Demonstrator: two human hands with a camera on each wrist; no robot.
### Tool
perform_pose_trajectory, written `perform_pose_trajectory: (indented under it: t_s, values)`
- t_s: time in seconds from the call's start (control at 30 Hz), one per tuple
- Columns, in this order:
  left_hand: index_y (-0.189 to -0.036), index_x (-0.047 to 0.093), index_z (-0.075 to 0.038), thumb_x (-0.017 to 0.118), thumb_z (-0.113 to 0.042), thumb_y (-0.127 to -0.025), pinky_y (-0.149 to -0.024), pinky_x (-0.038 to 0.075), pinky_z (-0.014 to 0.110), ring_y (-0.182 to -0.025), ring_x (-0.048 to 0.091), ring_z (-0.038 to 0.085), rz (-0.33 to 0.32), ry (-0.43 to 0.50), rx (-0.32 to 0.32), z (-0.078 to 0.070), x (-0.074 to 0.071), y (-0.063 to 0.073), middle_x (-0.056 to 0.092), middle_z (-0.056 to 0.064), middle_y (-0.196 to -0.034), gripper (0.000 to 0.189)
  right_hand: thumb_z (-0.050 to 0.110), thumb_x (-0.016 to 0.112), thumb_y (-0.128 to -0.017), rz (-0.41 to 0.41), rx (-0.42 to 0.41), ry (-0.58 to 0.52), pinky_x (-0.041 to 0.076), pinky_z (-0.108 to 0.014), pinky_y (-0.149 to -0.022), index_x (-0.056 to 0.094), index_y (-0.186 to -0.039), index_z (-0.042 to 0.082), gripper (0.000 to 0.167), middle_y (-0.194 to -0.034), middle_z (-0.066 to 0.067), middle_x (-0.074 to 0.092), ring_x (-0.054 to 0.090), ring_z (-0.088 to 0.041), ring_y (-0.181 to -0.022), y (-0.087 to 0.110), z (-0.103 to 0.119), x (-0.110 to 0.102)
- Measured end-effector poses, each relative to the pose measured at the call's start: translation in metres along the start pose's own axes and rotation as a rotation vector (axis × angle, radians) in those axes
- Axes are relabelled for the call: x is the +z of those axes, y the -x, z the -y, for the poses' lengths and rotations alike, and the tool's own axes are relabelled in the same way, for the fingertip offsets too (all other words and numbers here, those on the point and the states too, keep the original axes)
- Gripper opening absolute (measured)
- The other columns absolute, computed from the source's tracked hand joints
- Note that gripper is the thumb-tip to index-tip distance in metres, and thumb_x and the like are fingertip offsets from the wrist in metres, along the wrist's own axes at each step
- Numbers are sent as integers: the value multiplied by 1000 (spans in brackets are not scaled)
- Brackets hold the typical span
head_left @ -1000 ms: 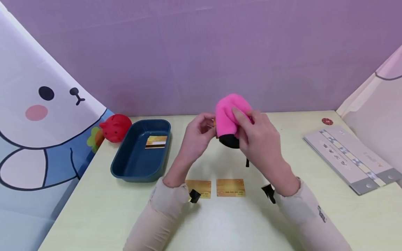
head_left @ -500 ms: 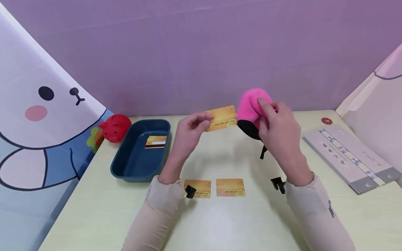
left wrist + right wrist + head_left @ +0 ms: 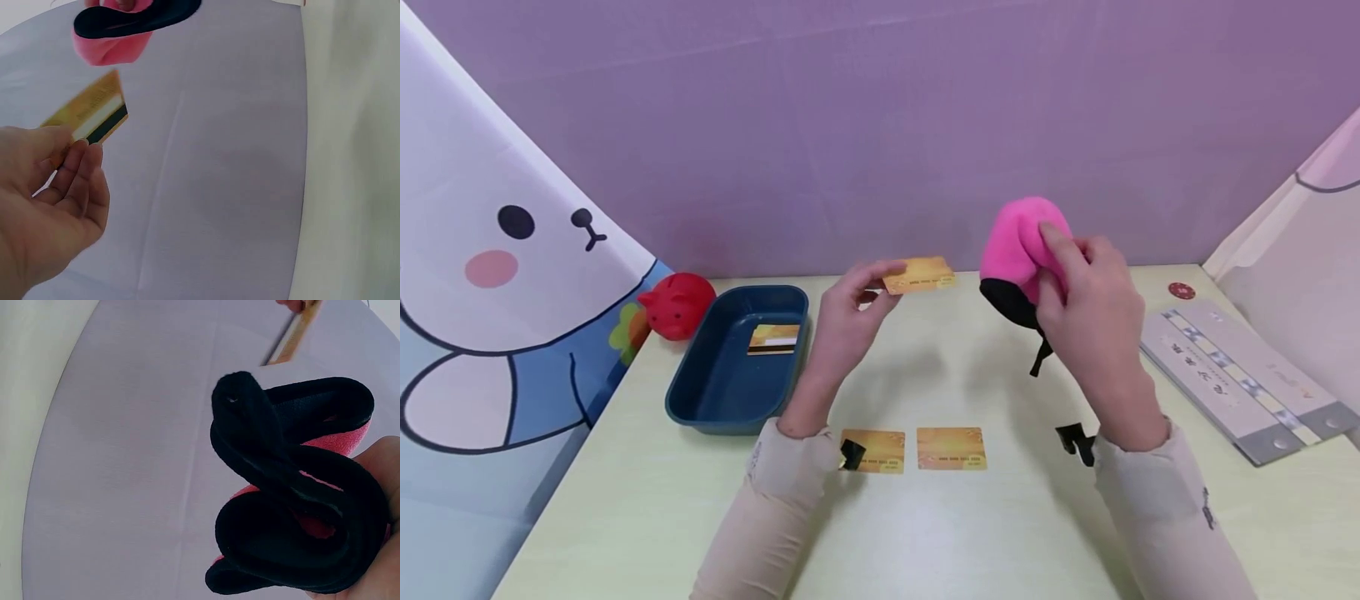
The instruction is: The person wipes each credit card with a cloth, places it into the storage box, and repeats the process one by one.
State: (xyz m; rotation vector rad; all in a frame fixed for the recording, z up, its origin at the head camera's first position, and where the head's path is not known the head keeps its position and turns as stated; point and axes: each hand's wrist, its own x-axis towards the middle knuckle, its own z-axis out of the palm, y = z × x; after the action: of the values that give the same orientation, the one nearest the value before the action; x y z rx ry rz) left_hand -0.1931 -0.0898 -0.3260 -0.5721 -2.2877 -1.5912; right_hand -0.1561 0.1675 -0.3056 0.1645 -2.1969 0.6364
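Observation:
In the head view my left hand [image 3: 855, 321] pinches a gold bank card [image 3: 922, 275] by one end, raised above the table. Its white strip and dark stripe [image 3: 107, 124] show in the left wrist view. My right hand [image 3: 1093, 325] grips a pink, fleecy cloth item [image 3: 1024, 237] with black trim, and a short black strap [image 3: 1039, 357] hangs below it. From the right wrist the trim [image 3: 300, 519] looks folded over in loops; what kind of item it is I cannot tell. Two more gold cards, a left one [image 3: 883, 450] and a right one [image 3: 951, 448], lie flat side by side.
A dark blue tray [image 3: 700, 412] stands at the left with gold cards [image 3: 773, 340] inside. Behind it sits a red piggy bank [image 3: 677, 307]. On the right lie a grey booklet [image 3: 1232, 375] and a red chip [image 3: 1182, 290]. A purple backdrop [image 3: 850, 142] closes off the back.
The hands have moved apart; the pink item has gone right and slightly up. The card in the left hand, mostly hidden at first, has come into sight and tilted flatter.

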Motion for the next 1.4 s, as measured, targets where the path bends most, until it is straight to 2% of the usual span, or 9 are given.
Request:
perform_pose_trajectory:
  t_s: [0.13, 0.23, 0.37, 0.47, 0.57, 0.8, 0.93, 1.1, 1.4]
  values:
    - [-111, 76, -12, 71, -25, -95, -63, 43, 25, -69, 54, 18, -65, 12, -44, 1, 2, 1, 62, 2, -78, 22, 12, 59, -95, -5, -4, -14, 47, -61, -66, 65, -133, 14, 39, -105, -24, 61, 57, -41, -96, 0, 1, -2]
    - [-99, 78, -10, 74, -31, -92, -55, 32, 28, -59, 43, 21, -89, 23, -91, 1, 2, 2, 45, 1, -64, 23, 11, 59, -95, -8, -5, -24, 47, -60, -67, 65, -134, 14, 39, -105, -25, 62, 57, -41, -96, 0, 1, -2]
    - [-96, 78, -7, 73, -31, -92, -63, 40, 26, -73, 53, 17, -99, 27, -126, 2, 4, 2, 53, 1, -76, 25, 11, 59, -94, -22, 2, -41, 47, -60, -69, 65, -134, 14, 40, -105, -25, 62, 58, -41, -98, 0, 2, -5]
    - [-101, 75, -4, 70, -28, -95, -71, 48, 25, -85, 60, 17, -96, 84, -138, 3, 4, 1, 63, 10, -91, 25, 11, 60, -94, -42, 8, -57, 47, -60, -70, 65, -134, 16, 41, -107, -24, 63, 58, -40, -100, 0, 3, -8]
    - [-109, 72, -2, 67, -22, -97, -73, 50, 24, -82, 62, 17, -98, 146, -142, 3, 6, 1, 67, 17, -95, 24, 12, 60, -94, -76, 0, -76, 46, -60, -70, 66, -133, 18, 41, -106, -23, 64, 59, -39, -100, 1, 7, -11]
    - [-130, 65, -11, 68, -18, -96, -65, 44, 22, -72, 54, 19, -135, 197, -76, 3, 19, 4, 70, 16, -93, 35, 15, 60, -96, -82, -116, -87, 51, -56, -68, 67, -131, 14, 36, -100, -25, 62, 58, -40, -94, 7, 23, -9]
    - [-129, 64, -9, 67, -13, -96, -68, 49, 23, -72, 58, 21, -105, 238, -59, 2, 26, 6, 71, 20, -95, 33, 13, 62, -95, -67, -225, -100, 55, -54, -66, 69, -128, 11, 34, -99, -26, 63, 60, -39, -92, 12, 33, -1]
    - [-128, 62, -4, 62, 0, -96, -69, 51, 22, -80, 63, 13, -50, 284, -87, -1, 33, 9, 70, 23, -99, 32, 6, 64, -92, -32, -338, -114, 56, -50, -63, 70, -126, 12, 35, -97, -23, 65, 61, -39, -88, 20, 43, 13]
    - [-117, 61, 1, 57, 8, -94, -62, 40, 23, -70, 45, 16, -31, 286, -83, -8, 38, 15, 51, 5, -75, 24, 6, 63, -92, 31, -388, -23, 52, -45, -56, 69, -128, 14, 37, -97, -22, 62, 57, -38, -76, 29, 45, 31]
